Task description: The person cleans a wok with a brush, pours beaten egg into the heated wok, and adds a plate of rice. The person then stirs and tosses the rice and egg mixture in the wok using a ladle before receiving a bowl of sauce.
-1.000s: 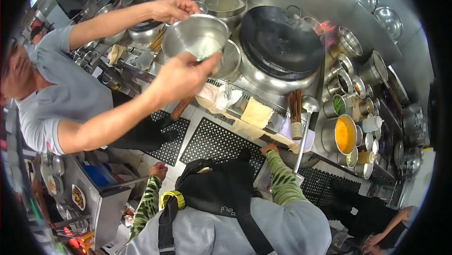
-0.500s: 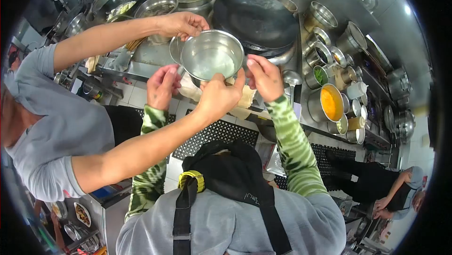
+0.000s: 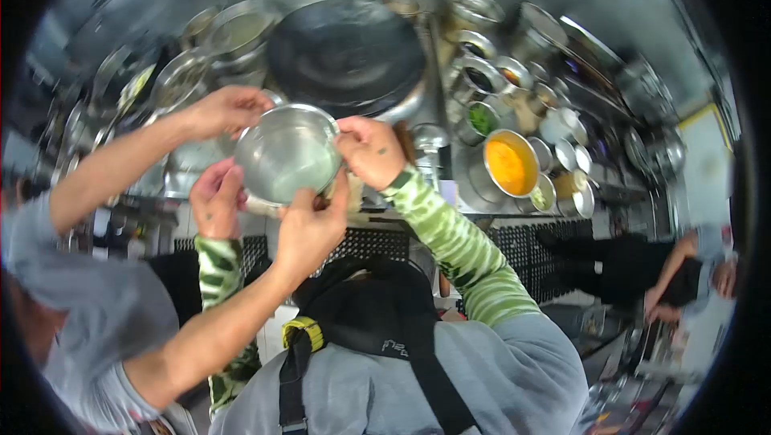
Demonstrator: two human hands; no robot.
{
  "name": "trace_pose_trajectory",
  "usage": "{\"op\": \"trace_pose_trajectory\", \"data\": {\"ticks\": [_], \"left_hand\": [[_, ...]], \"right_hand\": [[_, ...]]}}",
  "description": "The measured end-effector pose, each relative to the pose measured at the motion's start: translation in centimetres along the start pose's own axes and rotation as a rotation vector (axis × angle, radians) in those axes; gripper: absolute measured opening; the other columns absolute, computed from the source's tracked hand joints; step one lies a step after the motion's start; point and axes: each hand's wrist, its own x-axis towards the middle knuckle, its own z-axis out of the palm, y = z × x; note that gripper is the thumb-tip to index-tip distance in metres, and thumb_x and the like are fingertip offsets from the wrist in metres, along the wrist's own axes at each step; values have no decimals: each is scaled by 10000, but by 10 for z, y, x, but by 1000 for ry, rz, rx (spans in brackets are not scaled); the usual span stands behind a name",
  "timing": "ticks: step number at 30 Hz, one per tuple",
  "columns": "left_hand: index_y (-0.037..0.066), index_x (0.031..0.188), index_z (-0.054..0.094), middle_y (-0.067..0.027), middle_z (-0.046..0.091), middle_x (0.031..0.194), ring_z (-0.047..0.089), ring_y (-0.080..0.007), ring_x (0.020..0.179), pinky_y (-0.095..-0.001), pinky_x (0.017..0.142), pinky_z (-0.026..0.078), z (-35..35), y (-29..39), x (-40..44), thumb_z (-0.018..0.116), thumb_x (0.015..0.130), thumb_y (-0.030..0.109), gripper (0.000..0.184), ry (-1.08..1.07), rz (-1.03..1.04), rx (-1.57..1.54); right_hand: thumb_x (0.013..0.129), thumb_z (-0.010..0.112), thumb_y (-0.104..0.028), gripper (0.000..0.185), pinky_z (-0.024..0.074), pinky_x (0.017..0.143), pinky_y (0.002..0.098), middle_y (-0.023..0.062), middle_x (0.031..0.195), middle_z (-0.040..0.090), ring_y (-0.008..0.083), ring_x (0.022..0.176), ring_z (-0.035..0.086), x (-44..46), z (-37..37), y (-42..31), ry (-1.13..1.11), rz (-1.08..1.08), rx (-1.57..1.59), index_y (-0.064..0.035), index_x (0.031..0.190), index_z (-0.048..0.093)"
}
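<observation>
A shiny metal bowl (image 3: 269, 134) with a cloudy, pale liquid in it is held up in front of the stove. My right hand (image 3: 372, 151) grips its right rim, thumb at the edge. On the lower left side, my left hand (image 3: 217, 198) is closed at the bowl's edge; its exact contact is partly hidden. A co-worker at my left also has hands on the bowl: one hand (image 3: 229, 110) is by the upper left rim, the other hand (image 3: 312, 226) at the near, lower side.
Behind the bowl sits a large black wok (image 3: 345, 53). To the right stand a pot of orange liquid (image 3: 511, 165), a ladle (image 3: 430, 138), a tub of chopped greens (image 3: 480, 118) and several metal containers. Another person (image 3: 675, 274) is at far right.
My view has swung right, so the stove and bowl appear further left. My right hand is closer around the bowl's rim. The co-worker's hands stay at the bowl.
</observation>
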Motion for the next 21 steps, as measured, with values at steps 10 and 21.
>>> {"op": "trace_pose_trajectory", "data": {"ticks": [10,21], "left_hand": [[23,1127,578,10,487,650,468,-60,565,-183,502,393,49,-24,70,481,916,183,283,914,-511,-1788],[-53,898,605,-45,586,635,517,-86,459,-225,404,414,63,-117,310,619,799,71,159,601,-896,-3508]], "right_hand": [[796,554,-46,209,471,625,240,64,776,681,86,685,590,-19,-106,-11,332,0,65,54,944,664],[798,596,-82,194,392,428,230,36,669,598,74,497,507,-42,-321,-20,762,65,1,43,943,619]]}}
